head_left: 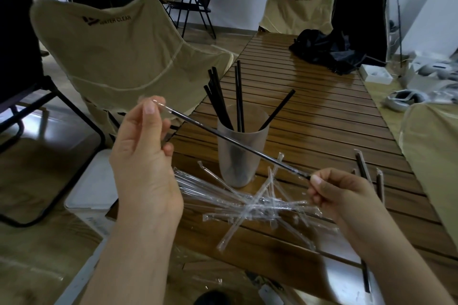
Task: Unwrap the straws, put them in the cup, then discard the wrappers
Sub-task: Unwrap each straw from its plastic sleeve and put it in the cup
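Note:
A black straw in a clear wrapper (233,142) stretches between my two hands above the table. My left hand (146,151) pinches the wrapper's upper left end. My right hand (339,193) pinches the lower right end, where the black straw tip shows. Behind the straw stands a translucent cup (241,146) holding several unwrapped black straws (239,96). A heap of empty clear wrappers (247,203) lies on the wooden slatted table (322,119) in front of the cup. Two wrapped straws (364,168) lie to the right of my right hand.
A beige folding chair (119,57) stands left of the table, a white box (91,190) below it by the table's edge. A black cloth bundle (327,52) lies at the table's far end. White devices (401,99) sit on the right. One black straw (366,277) lies near the front edge.

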`<state>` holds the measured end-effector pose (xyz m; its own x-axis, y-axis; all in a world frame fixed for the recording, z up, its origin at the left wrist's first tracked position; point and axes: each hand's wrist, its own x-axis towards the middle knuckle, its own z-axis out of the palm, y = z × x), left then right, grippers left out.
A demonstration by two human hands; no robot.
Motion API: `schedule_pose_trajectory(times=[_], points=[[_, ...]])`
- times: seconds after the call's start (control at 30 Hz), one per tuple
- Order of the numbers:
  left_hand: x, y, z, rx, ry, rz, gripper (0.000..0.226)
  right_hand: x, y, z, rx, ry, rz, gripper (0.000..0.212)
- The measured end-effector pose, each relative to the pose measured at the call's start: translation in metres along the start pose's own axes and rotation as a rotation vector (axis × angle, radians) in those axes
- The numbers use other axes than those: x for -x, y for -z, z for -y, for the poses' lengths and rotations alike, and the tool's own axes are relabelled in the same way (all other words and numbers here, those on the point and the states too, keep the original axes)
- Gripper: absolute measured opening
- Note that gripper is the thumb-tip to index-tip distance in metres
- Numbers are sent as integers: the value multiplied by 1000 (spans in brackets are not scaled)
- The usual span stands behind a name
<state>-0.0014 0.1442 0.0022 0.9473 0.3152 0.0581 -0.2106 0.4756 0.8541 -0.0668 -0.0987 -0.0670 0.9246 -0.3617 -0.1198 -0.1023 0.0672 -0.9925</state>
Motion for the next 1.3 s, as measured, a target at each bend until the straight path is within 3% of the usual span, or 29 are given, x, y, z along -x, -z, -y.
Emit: schedule_pose_trajectory(times=[0.13,0.33,0.5,0.73,1.0,1.3], points=[[-4,4,-6,114,41,-50,16,-1,7,-2,-11,-41,-56,27],[8,-6,6,-199,118,29,28,-2,9,1,-57,-46,-58,23],[16,-12,12,-287,114,138,35,1,3,4,-69,-25,-21,21],[9,-5,3,-202,116,21,17,-1,7,1,-72,-49,-14,31],[18,-11,20,-408,163,162,15,1,-4,2,-61,-15,7,27],[16,-6,26,-657,-10,301,6,2,-10,3,-61,-34,46,25]])
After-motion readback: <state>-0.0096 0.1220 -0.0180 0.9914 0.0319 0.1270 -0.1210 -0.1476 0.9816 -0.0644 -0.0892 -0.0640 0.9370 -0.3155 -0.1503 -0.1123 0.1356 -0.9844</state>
